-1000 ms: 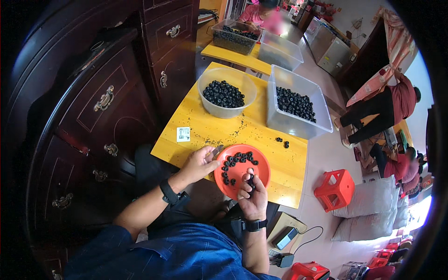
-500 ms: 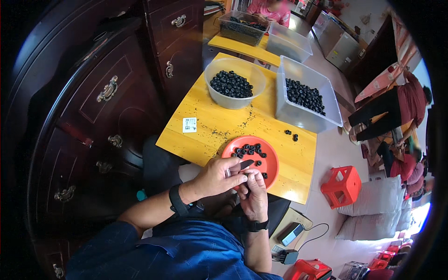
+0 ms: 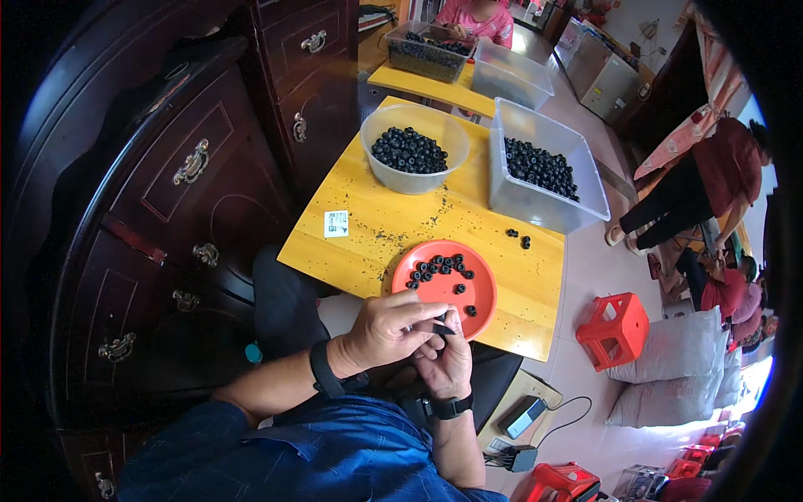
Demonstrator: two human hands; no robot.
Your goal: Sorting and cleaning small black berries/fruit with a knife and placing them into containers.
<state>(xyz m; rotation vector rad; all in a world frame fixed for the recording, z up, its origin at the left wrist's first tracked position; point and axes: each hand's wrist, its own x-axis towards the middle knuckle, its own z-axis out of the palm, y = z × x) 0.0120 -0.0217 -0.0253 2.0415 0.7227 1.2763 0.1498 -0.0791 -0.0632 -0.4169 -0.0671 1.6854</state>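
Note:
My left hand is closed around a dark, narrow knife-like blade, whose tip points toward my right hand. The fingertips of both hands meet just off the near rim of a round red plate. My right hand is pinched closed by the blade; a small dark piece seems to be between the fingertips, mostly hidden. On the plate lie several small black ring-shaped parts, most of them grouped on its far side.
A round translucent tub and a rectangular clear bin hold many black parts. Black crumbs and a white label lie on the yellow table. Dark cabinets stand left; a red stool stands right. Other people are farther off.
Both hands have drawn slightly nearer to me, off the plate. The blade has turned and dropped from over the plate to beside my right fingertips.

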